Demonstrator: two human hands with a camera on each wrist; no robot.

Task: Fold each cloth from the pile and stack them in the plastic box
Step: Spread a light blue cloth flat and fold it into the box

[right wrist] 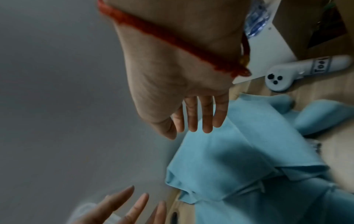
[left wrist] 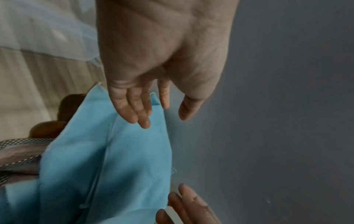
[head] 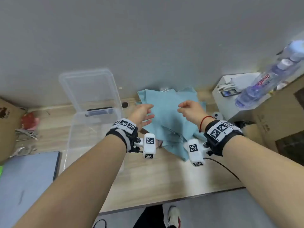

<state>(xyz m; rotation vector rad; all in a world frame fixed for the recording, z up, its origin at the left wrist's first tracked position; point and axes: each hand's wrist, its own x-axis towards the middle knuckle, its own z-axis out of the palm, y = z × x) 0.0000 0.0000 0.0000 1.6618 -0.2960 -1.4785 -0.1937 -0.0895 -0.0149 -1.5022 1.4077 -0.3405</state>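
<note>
Fingers (left wrist: 134,109) of the left hand (head: 141,114) straight and slightly spread, holding nothing; fingers (right wrist: 201,115) of the right hand (head: 190,111) likewise extended in the wrist view, a little more bent in the head view, also empty. Both hands hover just above the pile of light-blue cloths (head: 169,116), which lies rumpled on the wooden table (head: 156,178) against the wall. Clear plastic box (head: 92,129) stands just left of the pile, lid raised, nothing visible inside it. Judged step: reaching for a cloth to begin folding, with no fold made yet. Next move calls for pinching two adjacent corners of the top layer only, one per hand, then lifting it clear to spread flat on the near stretch of table. Layers overlap, so picking a single edge needs care.
</note>
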